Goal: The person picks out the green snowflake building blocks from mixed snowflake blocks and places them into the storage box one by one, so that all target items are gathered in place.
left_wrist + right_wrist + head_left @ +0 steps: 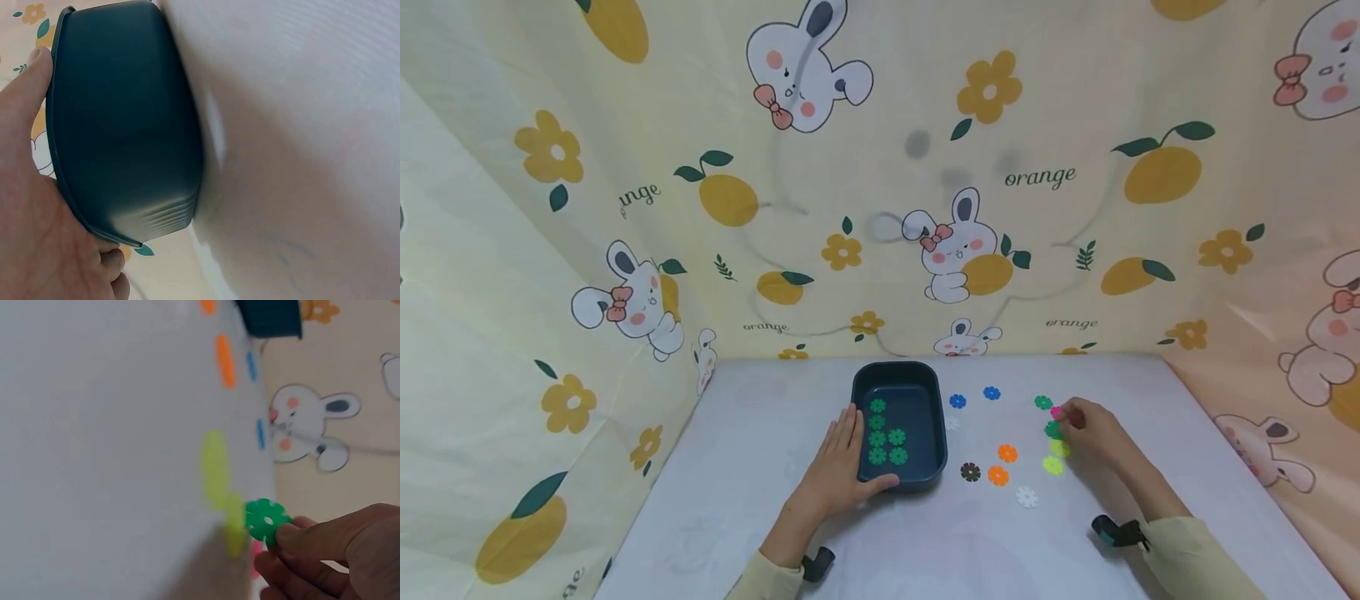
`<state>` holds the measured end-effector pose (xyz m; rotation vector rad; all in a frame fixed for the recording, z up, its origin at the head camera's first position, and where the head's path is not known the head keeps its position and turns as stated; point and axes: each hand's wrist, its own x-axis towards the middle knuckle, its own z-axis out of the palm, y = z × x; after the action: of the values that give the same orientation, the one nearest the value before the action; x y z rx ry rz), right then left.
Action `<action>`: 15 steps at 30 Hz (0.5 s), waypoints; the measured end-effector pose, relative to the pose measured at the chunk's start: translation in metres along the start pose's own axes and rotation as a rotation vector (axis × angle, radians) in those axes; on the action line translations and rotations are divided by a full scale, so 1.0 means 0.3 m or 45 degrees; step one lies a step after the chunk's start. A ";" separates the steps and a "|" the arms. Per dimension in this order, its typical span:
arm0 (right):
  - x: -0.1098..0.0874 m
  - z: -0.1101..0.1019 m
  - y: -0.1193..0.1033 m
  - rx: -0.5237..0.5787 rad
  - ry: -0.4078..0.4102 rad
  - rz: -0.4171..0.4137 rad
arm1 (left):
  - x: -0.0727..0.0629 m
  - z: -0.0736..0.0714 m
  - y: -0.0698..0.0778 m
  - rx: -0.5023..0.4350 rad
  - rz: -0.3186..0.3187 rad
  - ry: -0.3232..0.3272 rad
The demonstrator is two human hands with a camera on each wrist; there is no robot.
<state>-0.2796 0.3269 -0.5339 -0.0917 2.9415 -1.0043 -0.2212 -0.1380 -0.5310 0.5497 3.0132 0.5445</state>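
Note:
A green notched plastic disc [267,520] is pinched between the thumb and fingers of my right hand [1092,429], just above the table. Close to that hand lie a pink disc [1057,412], another green disc [1043,402] and two yellow-green discs [1053,465]. My left hand [835,475] rests along the left side of a dark blue-green tray [941,400], fingers extended and the thumb on the near rim. Inside the tray, several green discs [877,438] lie flat in two columns on its left side. The left wrist view shows the tray's outer wall [125,119].
Right of the tray are two blue discs [992,392], two orange discs [1007,453], a dark brown disc [970,472] and a white disc [1026,497]. A pale disc [952,423] lies by the tray's right wall. A printed curtain [880,250] stands behind the white table [737,467].

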 end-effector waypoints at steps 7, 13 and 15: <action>0.040 0.007 -0.115 0.111 -0.046 -0.149 | -0.005 0.000 0.001 -0.014 0.003 0.004; 0.088 0.039 -0.230 0.178 -0.069 -0.232 | -0.006 0.003 0.002 -0.026 0.009 0.015; 0.103 0.048 -0.270 0.194 -0.084 -0.261 | -0.004 0.001 0.002 -0.021 0.005 0.011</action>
<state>-0.3062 0.2523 -0.4961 -0.4203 2.8285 -1.2210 -0.2198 -0.1380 -0.5312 0.5536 3.0136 0.5725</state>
